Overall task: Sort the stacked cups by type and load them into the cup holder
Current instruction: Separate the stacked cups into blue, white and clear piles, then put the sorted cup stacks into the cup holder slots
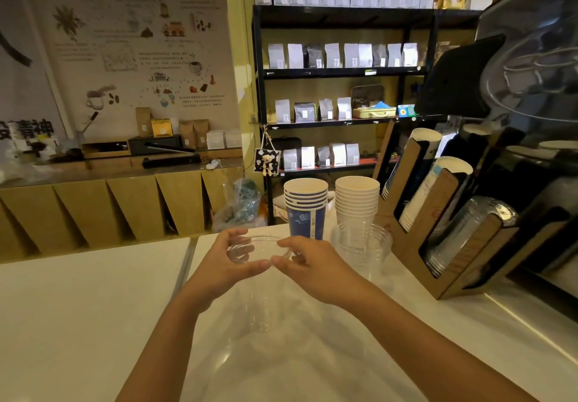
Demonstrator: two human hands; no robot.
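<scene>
A clear plastic cup (261,301) stands upright on the white counter (93,307) in front of me. My left hand (226,264) and my right hand (309,264) both grip its rim from either side. Behind them stand a stack of blue paper cups (306,210), a stack of white paper cups (356,201) and a short stack of clear plastic cups (361,248). The wooden cup holder (459,245) leans at the right, with white paper cups (419,195) in its upper slots and clear cups (459,235) in the lowest slot.
A dark machine (531,88) rises behind the cup holder at the right. A black shelf (344,73) of coffee bags stands at the back. A seam (184,264) splits the counter left of my hands. A plastic bag (240,204) lies on the floor beyond.
</scene>
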